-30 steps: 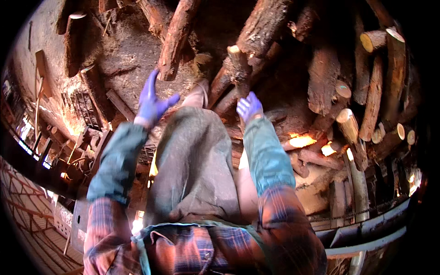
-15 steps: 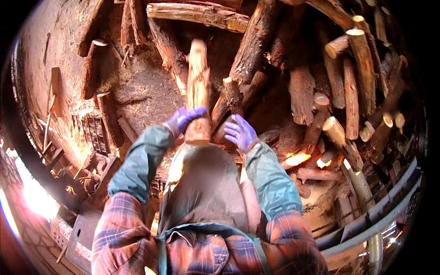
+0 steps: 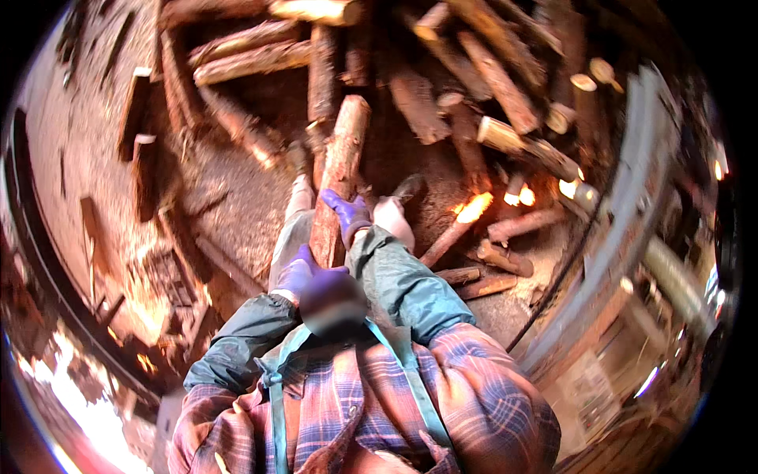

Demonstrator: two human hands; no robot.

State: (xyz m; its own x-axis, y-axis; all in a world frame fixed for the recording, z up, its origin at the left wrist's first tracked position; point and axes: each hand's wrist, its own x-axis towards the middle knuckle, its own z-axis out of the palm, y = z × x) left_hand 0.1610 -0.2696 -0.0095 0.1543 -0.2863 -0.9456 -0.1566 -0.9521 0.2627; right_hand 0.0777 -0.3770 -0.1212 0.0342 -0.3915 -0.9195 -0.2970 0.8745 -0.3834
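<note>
A thick log (image 3: pixel 339 158) with reddish-brown wood lies lengthwise in front of my body, its far end leaning slightly to the right. My right hand (image 3: pixel 347 215), in a purple glove, grips the log's right side about midway along. Closer to my body, my left hand (image 3: pixel 298 272), also gloved in purple, is closed around the near end from the left. A dark blurred patch covers the log's nearest end and part of my left hand's fingers. Teal sleeve covers reach over both forearms.
Several logs (image 3: pixel 253 62) lie piled beyond the held one, and more (image 3: pixel 497 83) heap up at the right. Short pieces (image 3: pixel 505 259) rest on the floor near my right arm. A grey metal rail (image 3: pixel 608 221) curves along the right side. My legs and shoes flank the log.
My right hand, open and apart from the log before, now grips it. My left hand has come closer to my body with the log. The whole view has shifted and turned.
</note>
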